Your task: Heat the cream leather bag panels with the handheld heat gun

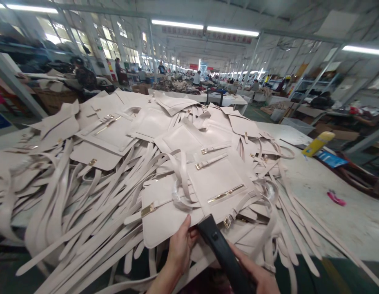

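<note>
My left hand [181,245] pinches the lower edge of a beige leather bag piece [165,218], thumb on top and fingers curled underneath. This piece has a flap with a gold buckle, a zip and straps, and its handle is partly wrapped in clear plastic. My right hand [253,271] is closed round a black handheld tool [217,241] with a small switch on top. The tool's wide flat end touches or lies just over the bag's edge, close to my left fingertips; I cannot tell whether they touch. Part of my right hand is hidden behind the tool.
A large heap of similar beige bag pieces [149,122] covers most of the table [315,204], with long straps [94,228] hanging over the front edge. To the right lie a yellow bottle [318,143], a small pink item [336,198] and dark brown straps [357,179]. Several people work farther back.
</note>
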`<action>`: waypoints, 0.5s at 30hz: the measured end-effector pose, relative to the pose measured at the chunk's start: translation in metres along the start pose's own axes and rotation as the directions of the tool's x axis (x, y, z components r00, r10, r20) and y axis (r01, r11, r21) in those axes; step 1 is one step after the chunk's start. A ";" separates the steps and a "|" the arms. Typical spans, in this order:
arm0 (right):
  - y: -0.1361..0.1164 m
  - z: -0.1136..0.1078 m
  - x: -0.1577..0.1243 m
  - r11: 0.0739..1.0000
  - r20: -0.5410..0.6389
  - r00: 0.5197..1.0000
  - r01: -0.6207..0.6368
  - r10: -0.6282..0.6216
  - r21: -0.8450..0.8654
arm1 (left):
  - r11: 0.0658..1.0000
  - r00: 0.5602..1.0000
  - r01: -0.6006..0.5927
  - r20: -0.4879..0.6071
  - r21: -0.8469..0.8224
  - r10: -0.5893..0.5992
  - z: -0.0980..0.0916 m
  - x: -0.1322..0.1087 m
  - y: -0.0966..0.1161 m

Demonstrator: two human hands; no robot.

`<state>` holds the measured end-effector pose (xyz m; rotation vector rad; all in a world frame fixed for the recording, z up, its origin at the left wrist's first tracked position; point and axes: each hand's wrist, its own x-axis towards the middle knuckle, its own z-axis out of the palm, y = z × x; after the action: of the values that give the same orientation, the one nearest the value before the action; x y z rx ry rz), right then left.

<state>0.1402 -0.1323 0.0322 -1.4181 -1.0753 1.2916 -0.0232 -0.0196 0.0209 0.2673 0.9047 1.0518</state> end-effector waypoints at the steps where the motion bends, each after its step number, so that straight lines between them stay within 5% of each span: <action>1: -0.002 0.002 0.002 0.999 0.021 1.000 -0.012 0.011 0.038 | 1.000 1.000 0.006 0.027 -0.010 -0.005 -0.001 0.001 0.001; 4: -0.016 -0.001 0.006 0.990 0.023 0.999 -0.049 0.047 0.128 | 0.999 0.998 0.025 0.058 -0.023 -0.023 -0.003 0.002 0.004; 10: -0.042 -0.052 -0.007 0.993 -0.257 0.961 -0.081 0.101 0.087 | 0.994 0.987 -0.113 -0.113 0.007 0.113 -0.001 0.009 0.001; 15: -0.041 -0.081 0.009 0.990 -0.252 0.958 -0.140 0.137 0.004 | 0.981 0.948 -0.153 -0.262 0.119 0.180 0.004 0.021 -0.009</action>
<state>0.2206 -0.1200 0.0738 -1.6426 -0.8284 1.1642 -0.0103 -0.0055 0.0076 0.2887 1.1989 1.2222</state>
